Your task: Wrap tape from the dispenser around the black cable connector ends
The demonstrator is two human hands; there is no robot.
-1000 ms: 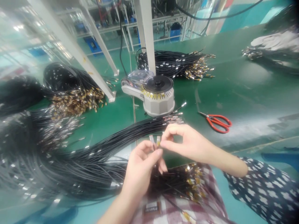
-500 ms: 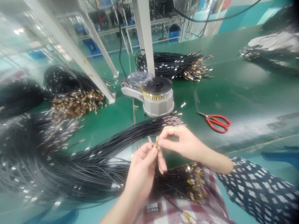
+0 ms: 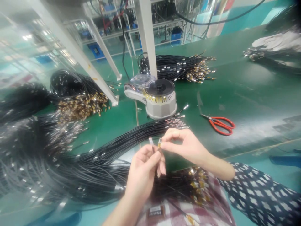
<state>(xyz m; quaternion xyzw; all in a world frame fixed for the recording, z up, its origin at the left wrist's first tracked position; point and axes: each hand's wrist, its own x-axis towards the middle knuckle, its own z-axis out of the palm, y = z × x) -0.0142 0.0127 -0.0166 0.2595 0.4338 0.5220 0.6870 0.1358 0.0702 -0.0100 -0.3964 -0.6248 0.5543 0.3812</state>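
Observation:
My left hand pinches thin black cables near their ends, thumb against fingers. One cable end with a pale tip pokes up from it. Beside that tip stands a cable end with a small metal connector and yellow tape. My right hand is closed in a pinch on this taped end, thumb and forefinger together. Just beyond the hands lies a bundle of black cables with pale tips. Below them, on my lap, rests another bundle whose ends carry yellow tape.
A grey tape dispenser with a black disc stands behind the hands. Red-handled scissors lie to the right on the green table. More cable bundles are piled at left and at the back. White posts rise from the table.
The view has shifted slightly, so the table things appear a little further right and lower. Both hands keep nearly the same pinch on the cable ends.

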